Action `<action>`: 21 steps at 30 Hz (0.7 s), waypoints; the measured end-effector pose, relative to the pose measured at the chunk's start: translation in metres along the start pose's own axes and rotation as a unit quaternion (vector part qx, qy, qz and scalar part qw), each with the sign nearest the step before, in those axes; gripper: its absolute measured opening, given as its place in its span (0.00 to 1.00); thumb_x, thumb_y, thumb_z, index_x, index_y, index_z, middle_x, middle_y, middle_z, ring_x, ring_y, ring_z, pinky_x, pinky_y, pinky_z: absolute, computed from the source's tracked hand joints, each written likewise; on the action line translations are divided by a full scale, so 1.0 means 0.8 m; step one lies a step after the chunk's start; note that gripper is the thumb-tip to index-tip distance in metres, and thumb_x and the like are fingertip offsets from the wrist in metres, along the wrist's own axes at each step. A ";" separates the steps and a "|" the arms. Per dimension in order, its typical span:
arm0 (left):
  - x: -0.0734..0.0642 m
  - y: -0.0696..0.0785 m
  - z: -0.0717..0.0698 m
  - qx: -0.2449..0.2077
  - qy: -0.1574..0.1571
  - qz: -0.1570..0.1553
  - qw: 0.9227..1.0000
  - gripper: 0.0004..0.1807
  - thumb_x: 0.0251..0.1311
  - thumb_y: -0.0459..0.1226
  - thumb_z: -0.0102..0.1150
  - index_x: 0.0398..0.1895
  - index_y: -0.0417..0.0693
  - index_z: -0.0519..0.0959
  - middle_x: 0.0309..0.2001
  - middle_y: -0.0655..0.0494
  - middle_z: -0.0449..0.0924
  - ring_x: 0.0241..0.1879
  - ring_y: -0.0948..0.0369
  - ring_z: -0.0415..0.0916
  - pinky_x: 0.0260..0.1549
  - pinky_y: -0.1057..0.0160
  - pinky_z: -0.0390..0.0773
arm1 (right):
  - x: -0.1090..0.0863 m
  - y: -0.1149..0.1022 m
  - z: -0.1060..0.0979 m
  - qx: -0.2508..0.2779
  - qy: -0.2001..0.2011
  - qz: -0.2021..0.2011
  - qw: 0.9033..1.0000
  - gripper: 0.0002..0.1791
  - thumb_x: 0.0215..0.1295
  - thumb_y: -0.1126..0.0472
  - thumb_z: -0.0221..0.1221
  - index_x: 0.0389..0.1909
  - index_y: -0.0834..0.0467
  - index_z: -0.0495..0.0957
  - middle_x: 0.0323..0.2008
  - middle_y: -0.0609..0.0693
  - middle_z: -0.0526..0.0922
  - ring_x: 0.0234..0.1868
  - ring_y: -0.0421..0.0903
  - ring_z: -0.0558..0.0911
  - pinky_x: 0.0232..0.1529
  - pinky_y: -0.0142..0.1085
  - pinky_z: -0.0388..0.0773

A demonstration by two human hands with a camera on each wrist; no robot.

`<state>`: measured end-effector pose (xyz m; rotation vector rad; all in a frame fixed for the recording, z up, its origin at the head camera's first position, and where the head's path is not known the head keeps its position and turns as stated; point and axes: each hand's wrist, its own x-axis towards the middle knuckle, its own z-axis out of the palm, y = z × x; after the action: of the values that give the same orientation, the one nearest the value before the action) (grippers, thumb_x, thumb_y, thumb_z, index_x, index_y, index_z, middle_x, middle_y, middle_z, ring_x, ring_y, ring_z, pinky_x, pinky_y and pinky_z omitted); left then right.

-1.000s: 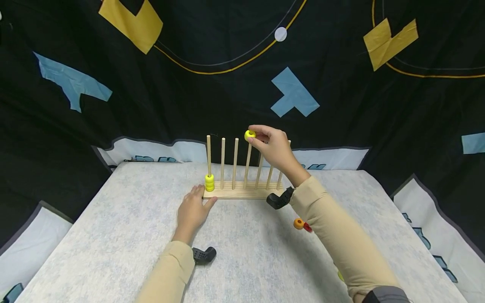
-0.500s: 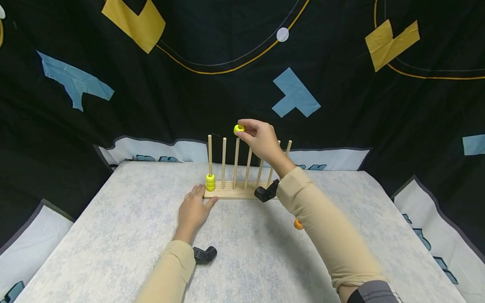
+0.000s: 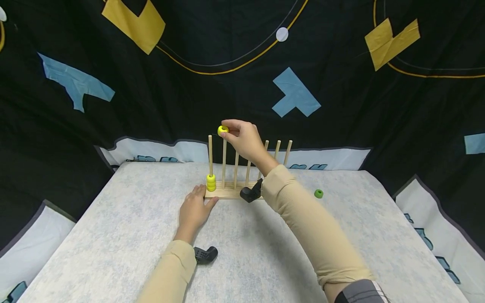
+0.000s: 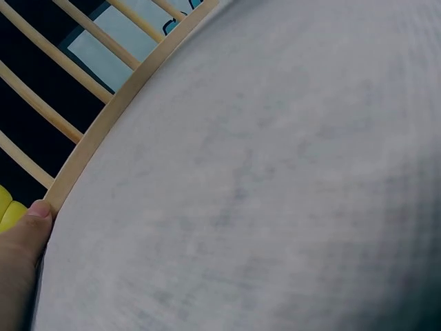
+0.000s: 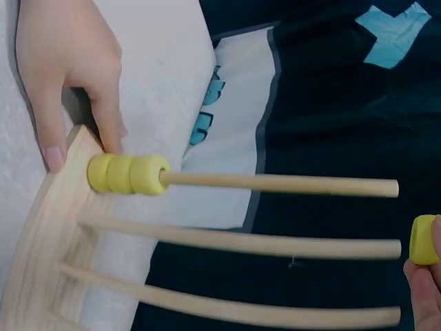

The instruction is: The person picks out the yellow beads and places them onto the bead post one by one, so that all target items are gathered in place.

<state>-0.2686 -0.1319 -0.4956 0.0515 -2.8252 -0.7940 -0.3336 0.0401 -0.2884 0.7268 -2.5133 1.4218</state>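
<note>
A wooden peg rack (image 3: 227, 193) with a row of upright pegs stands toward the back of the table. Three yellow beads (image 3: 211, 183) are stacked at the foot of its leftmost peg. My left hand (image 3: 192, 212) holds the left end of the base, thumb at the front and fingers round the end, as the right wrist view also shows. Thumb and fingertips of my right hand (image 3: 244, 141) pinch another yellow bead (image 3: 223, 130) right at the top of the second peg (image 3: 224, 162). In the right wrist view this held bead (image 5: 424, 241) is beside that peg's tip.
A green bead (image 3: 318, 193) lies on the table right of the rack. My right forearm (image 3: 310, 227) crosses over the table and hides part of it. Behind the table hangs a black cloth (image 3: 212, 101) with coloured patches.
My right hand has carried the yellow bead leftward, from above the middle pegs to the second peg. The green bead has come into view as the arm shifted. My left hand stays put.
</note>
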 end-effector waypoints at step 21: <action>0.002 -0.001 0.000 0.003 -0.001 -0.004 1.000 0.40 0.66 0.58 0.56 0.73 0.42 0.65 0.73 0.43 0.65 0.74 0.45 0.60 0.68 0.38 0.66 | 0.005 -0.019 0.038 -0.036 -0.027 0.015 0.999 0.23 0.68 0.61 0.62 0.64 0.56 0.75 0.60 0.51 0.81 0.59 0.44 0.82 0.58 0.30 0.80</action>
<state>-0.2702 -0.1326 -0.4961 0.0636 -2.8306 -0.7887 -0.3272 0.0064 -0.2919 0.7278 -2.6122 1.3310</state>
